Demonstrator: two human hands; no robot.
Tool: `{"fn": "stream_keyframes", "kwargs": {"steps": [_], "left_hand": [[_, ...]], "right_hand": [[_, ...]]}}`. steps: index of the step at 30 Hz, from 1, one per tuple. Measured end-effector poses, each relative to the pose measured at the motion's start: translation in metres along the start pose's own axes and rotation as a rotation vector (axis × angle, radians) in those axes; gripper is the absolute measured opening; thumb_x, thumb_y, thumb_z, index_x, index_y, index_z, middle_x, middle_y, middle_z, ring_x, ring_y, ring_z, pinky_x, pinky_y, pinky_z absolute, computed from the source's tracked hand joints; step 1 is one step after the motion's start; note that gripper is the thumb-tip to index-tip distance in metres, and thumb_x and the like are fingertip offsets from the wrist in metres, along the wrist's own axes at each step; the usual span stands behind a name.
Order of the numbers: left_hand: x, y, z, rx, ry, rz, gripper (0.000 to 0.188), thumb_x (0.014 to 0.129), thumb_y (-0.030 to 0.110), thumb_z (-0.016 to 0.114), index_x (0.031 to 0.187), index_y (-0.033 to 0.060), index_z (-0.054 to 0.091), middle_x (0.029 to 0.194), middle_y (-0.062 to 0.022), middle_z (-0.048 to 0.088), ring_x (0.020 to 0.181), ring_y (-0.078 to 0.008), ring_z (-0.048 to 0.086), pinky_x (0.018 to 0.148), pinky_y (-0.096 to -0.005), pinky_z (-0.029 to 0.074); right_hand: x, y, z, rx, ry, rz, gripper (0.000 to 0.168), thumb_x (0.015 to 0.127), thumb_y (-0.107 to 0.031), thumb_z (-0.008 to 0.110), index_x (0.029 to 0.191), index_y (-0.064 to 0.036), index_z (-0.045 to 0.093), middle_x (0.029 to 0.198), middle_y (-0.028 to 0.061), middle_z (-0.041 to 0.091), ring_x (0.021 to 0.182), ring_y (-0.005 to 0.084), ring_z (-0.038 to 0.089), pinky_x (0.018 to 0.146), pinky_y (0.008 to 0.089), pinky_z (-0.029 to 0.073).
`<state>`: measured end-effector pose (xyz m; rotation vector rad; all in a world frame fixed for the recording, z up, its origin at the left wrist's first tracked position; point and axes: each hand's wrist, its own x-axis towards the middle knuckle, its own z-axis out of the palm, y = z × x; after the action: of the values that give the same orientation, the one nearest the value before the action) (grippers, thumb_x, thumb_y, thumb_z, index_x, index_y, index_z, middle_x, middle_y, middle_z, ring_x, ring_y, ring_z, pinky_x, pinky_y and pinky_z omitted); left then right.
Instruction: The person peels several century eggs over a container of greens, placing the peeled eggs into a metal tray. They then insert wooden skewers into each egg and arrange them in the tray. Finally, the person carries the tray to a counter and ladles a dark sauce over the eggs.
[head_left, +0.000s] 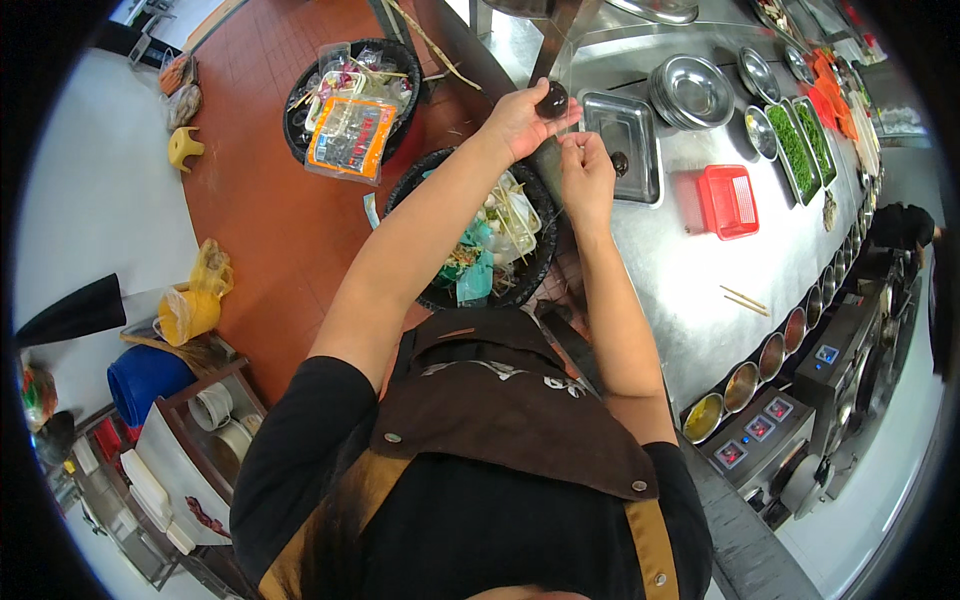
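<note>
My left hand is turned palm up, and its thumb rests against a dark, shiny peeled egg, which looks like a century egg. Close beside it, my right hand has its fingers pinched on a fine thread. The thread runs upward past the egg towards the metal frame above. Just right of that hand, a second dark egg lies in a rectangular steel tray on the steel counter. The right hand partly covers the tray's near left side.
A waste bin stands below my forearms, another bin farther left. The steel counter bears stacked steel bowls, a red plastic basket, chopped greens and chopsticks. Another person is at far right, by the stoves.
</note>
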<state>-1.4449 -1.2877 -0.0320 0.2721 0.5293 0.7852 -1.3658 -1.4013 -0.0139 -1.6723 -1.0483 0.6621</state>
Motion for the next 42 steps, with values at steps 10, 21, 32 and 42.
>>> {"fn": "stream_keyframes", "kwargs": {"steps": [10,21,32,42], "left_hand": [[0.008,-0.004,0.01,-0.048,-0.043,0.03,0.022,0.093,0.015,0.042,0.096,-0.0067,0.046,0.098,-0.0214,0.053,0.09,-0.0318,0.056,0.087,-0.0466,0.048],[0.001,-0.003,0.023,-0.02,-0.084,0.036,0.025,0.092,0.016,0.044,0.102,-0.0064,0.046,0.104,-0.0229,0.053,0.102,-0.0335,0.053,0.096,-0.0451,0.042],[0.0,0.003,0.033,0.131,-0.269,0.164,0.033,0.094,0.023,0.041,0.108,-0.0063,0.047,0.11,-0.022,0.053,0.103,-0.0328,0.053,0.096,-0.0421,0.041],[-0.01,0.007,0.052,0.124,-0.306,0.209,0.037,0.095,0.024,0.039,0.11,-0.0083,0.045,0.111,-0.0237,0.052,0.106,-0.0348,0.052,0.097,-0.0423,0.041]], "right_hand": [[0.003,0.005,-0.001,0.036,0.003,-0.01,0.015,0.087,-0.016,0.051,0.083,-0.001,0.053,0.054,0.0068,0.048,0.049,0.017,0.043,0.051,0.0315,0.038],[0.003,0.003,-0.004,0.054,-0.006,0.02,0.016,0.087,-0.016,0.052,0.082,-0.001,0.052,0.052,0.0055,0.046,0.049,0.0135,0.042,0.051,0.0307,0.037],[0.008,-0.011,-0.012,0.089,-0.015,0.001,0.015,0.087,-0.014,0.052,0.08,-0.001,0.052,0.053,0.0016,0.044,0.05,0.0099,0.039,0.05,0.0281,0.035],[0.015,-0.018,-0.019,0.148,-0.04,0.02,0.015,0.086,-0.014,0.052,0.079,0.0,0.052,0.054,-0.0012,0.042,0.052,0.0075,0.037,0.05,0.0262,0.035]]}}
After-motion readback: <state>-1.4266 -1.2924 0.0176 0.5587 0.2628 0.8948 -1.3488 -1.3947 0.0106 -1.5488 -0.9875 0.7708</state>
